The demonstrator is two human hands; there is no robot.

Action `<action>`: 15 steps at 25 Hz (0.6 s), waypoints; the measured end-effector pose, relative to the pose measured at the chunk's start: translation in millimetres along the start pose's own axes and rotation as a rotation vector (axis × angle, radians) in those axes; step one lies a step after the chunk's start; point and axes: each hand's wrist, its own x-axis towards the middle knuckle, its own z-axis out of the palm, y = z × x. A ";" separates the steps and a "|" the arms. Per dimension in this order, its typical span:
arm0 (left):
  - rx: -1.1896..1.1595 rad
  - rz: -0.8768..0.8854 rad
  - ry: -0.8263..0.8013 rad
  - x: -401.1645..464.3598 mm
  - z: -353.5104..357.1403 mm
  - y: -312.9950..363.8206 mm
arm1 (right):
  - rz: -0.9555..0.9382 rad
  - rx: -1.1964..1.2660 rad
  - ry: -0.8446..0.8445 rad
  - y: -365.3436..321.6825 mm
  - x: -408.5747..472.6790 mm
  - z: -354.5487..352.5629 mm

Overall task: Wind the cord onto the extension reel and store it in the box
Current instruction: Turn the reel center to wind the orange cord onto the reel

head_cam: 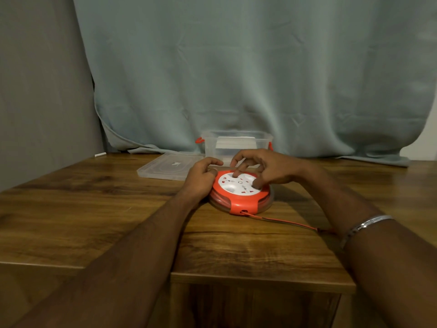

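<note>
At frame centre I clamp my left hand point(201, 178) on the extension reel's point(240, 194) rim to steady it while my right hand's point(262, 169) spread fingertips point(236, 174) press its white face for winding, cord point(283, 221) trailing lower right, open box point(236, 144) waiting behind.

2 bare forearms enter from the lower edge, each ending in a bare hand: the left hand point(201, 179) and the right hand point(264, 168). Neither arm shows a sleeve within the view. The right forearm carries 1 slim metal bangle point(365, 224), silver in tone, with a polished surface that catches the light along its upper edge; it encircles the arm as a narrow band. The left forearm is unadorned. No rings can be made out on the fingers.
</note>
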 end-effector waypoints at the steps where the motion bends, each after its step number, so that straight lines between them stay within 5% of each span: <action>1: -0.001 0.000 -0.005 0.1 0.2 0.0 | 0.007 0.014 -0.008 1.2 0.8 -1.7; 15: -0.028 -0.025 -0.005 0.4 0.1 0.2 | -0.039 -0.021 0.035 7.3 1.3 0.2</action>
